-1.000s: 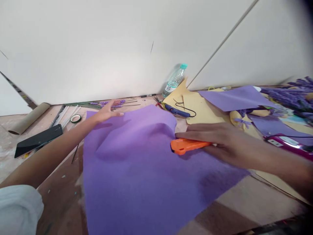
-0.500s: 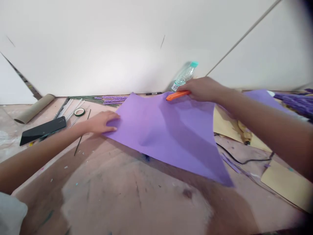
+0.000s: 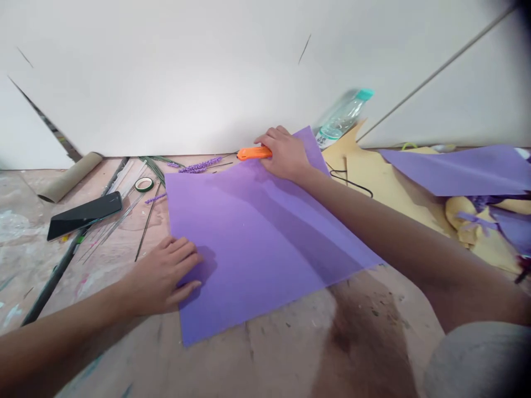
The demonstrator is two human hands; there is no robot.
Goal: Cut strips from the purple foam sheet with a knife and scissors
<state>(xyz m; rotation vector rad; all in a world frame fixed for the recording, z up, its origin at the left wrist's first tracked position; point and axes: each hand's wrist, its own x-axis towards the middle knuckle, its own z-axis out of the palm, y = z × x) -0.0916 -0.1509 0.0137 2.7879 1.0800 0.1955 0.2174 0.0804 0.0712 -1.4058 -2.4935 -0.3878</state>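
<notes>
Purple sheet [image 3: 249, 237] under me: the fingers of my left hand [image 3: 166, 273] lie loosely curled over its left edge, pressing from above without gripping. My right hand [image 3: 286, 152] is clasped round an orange tool [image 3: 251, 153], which sits over the sheet's far edge, close to the back edge of the desk [image 3: 269, 359]. My right forearm crosses the sheet's right side. Just beyond, purple flower sprigs [image 3: 201, 165] lie along that back edge, and a clear bottle [image 3: 342, 121] leans near the sheet's far right corner. Left of the sheet I have a tape roll [image 3: 144, 184], a black phone [image 3: 85, 215] and, nearer the back edge, a cardboard tube [image 3: 70, 178]. To the right, yellow paper [image 3: 385, 188] and another purple piece [image 3: 456, 168] overlap along the back edge.
</notes>
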